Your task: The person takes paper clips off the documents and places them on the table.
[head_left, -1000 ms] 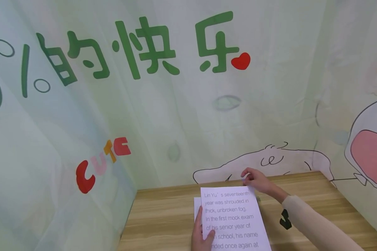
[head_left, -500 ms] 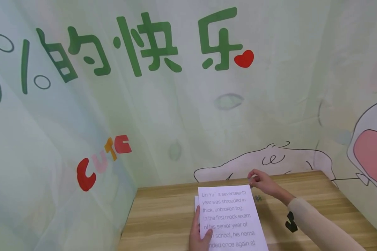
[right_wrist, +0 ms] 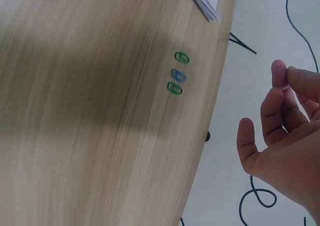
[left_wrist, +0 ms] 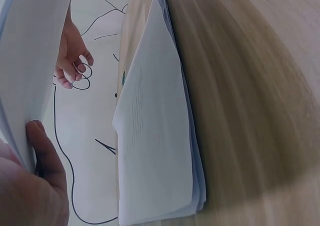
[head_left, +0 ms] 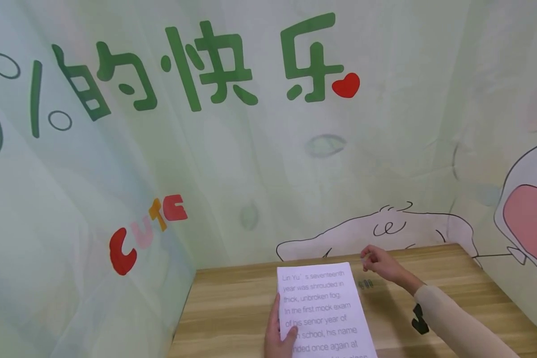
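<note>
My left hand (head_left: pixel 278 335) grips a stack of printed sheets (head_left: pixel 315 303) by its left edge, thumb on the front page. In the left wrist view this stack (left_wrist: pixel 37 60) is raised and tilted above a second stack of paper (left_wrist: pixel 155 131) lying on the table. My right hand (head_left: pixel 385 264) is raised beyond the stack's top right corner, thumb and index finger pinched together. A small bluish thing like a paper clip (head_left: pixel 363 261) shows at those fingertips, mostly hidden by them. The right wrist view shows the same hand (right_wrist: pixel 287 131), its other fingers loosely bent.
On the table (head_left: pixel 232 303), right of the sheets, lie three paper clips: a green clip (right_wrist: pixel 182 58), a blue clip (right_wrist: pixel 178 75) and another green clip (right_wrist: pixel 174 88). A printed curtain (head_left: pixel 232 174) hangs behind the table's back edge. A black band (head_left: pixel 419 319) is at the right sleeve.
The held stack has shifted slightly left and now covers the lower paper in the head view. My right hand has moved right, away from the stack's top corner, still pinching.
</note>
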Motion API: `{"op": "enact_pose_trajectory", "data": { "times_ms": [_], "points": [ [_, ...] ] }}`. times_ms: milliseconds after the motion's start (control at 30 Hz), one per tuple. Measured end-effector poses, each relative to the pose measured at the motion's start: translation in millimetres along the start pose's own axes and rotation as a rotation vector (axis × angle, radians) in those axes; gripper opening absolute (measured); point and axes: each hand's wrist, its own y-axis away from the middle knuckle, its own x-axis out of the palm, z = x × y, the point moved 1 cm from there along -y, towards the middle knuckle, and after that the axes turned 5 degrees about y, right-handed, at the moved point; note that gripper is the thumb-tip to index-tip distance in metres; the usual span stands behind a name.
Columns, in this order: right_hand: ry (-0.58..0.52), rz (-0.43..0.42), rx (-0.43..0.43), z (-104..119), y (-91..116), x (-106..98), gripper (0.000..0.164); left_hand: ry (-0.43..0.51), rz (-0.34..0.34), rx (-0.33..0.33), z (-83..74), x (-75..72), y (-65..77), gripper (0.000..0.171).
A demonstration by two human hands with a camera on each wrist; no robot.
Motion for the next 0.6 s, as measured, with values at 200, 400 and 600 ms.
{"op": "enact_pose_trajectory", "data": {
  "times_ms": [200,400,600],
  "points": [
    [-0.012,0.005,-0.011,-8,2,-2,0.025,-0.014,-0.001,0.0,-3.6,-16.1,-5.7,0.091],
    [-0.013,0.001,0.026,-14,4,-3,0.026,-0.013,-0.036,0.011,-10.7,-33.0,-10.8,0.091],
    [-0.02,0.005,0.023,-17,6,-6,0.027,-0.006,-0.021,-0.004,-12.3,-39.2,-13.8,0.091]
  ]
}}
